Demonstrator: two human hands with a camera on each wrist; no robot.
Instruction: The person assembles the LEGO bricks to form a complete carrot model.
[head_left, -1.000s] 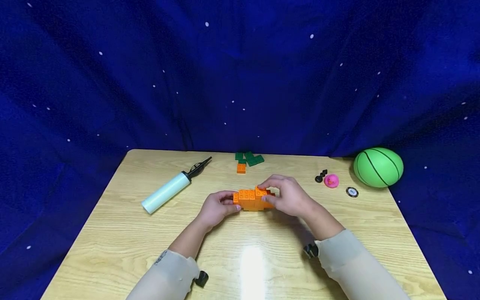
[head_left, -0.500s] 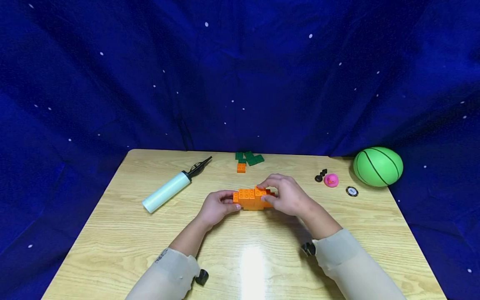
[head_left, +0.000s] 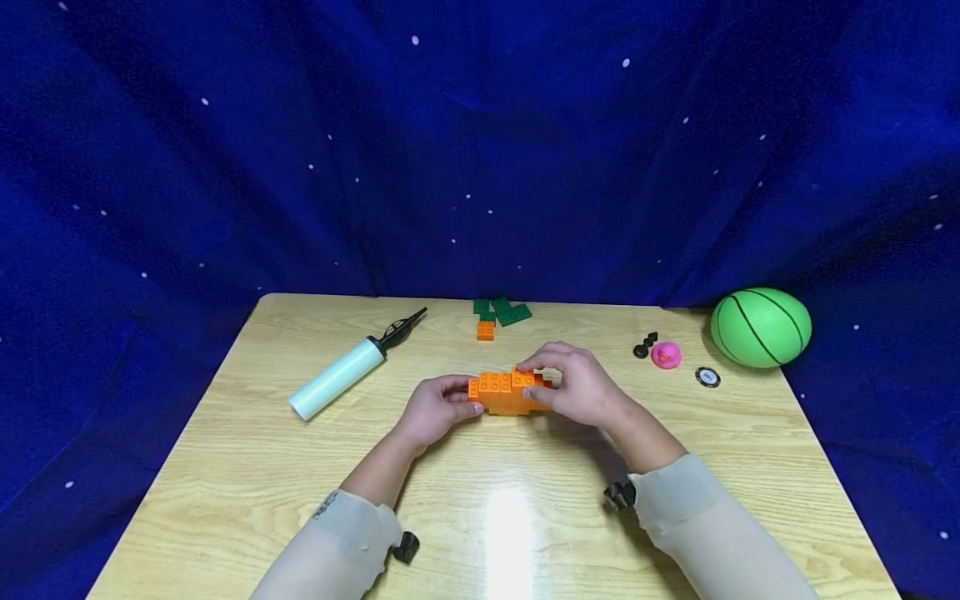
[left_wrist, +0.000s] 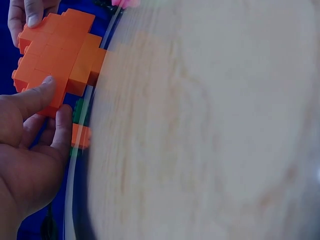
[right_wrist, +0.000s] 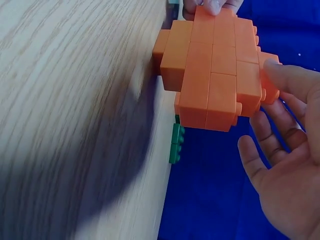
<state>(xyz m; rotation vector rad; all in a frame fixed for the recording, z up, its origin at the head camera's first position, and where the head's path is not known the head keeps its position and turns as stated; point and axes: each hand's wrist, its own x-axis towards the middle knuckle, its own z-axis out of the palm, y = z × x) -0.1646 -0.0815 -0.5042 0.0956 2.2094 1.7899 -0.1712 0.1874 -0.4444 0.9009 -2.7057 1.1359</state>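
Observation:
A stepped build of orange toy bricks (head_left: 497,400) stands at the middle of the table, studs up. My left hand (head_left: 431,412) grips its left end, the thumb on the near face and the fingers behind, as the left wrist view confirms. On top, toward the right, sits a small orange brick (right_wrist: 270,94). My right hand (head_left: 577,390) pinches that brick between thumb and fingers. In the right wrist view the build's (right_wrist: 210,65) wide middle and narrower base show; its far side is hidden.
Behind the build lie a loose orange brick (head_left: 485,331) and several green bricks (head_left: 513,314). A hand pump (head_left: 337,379) lies at left. On the right are a black piece (head_left: 642,350), a pink duck (head_left: 666,355), a poker chip (head_left: 707,377) and a green ball (head_left: 761,327).
Both hands keep their hold on the orange build. The whole head view has shifted slightly, with the table sitting a little higher in it.

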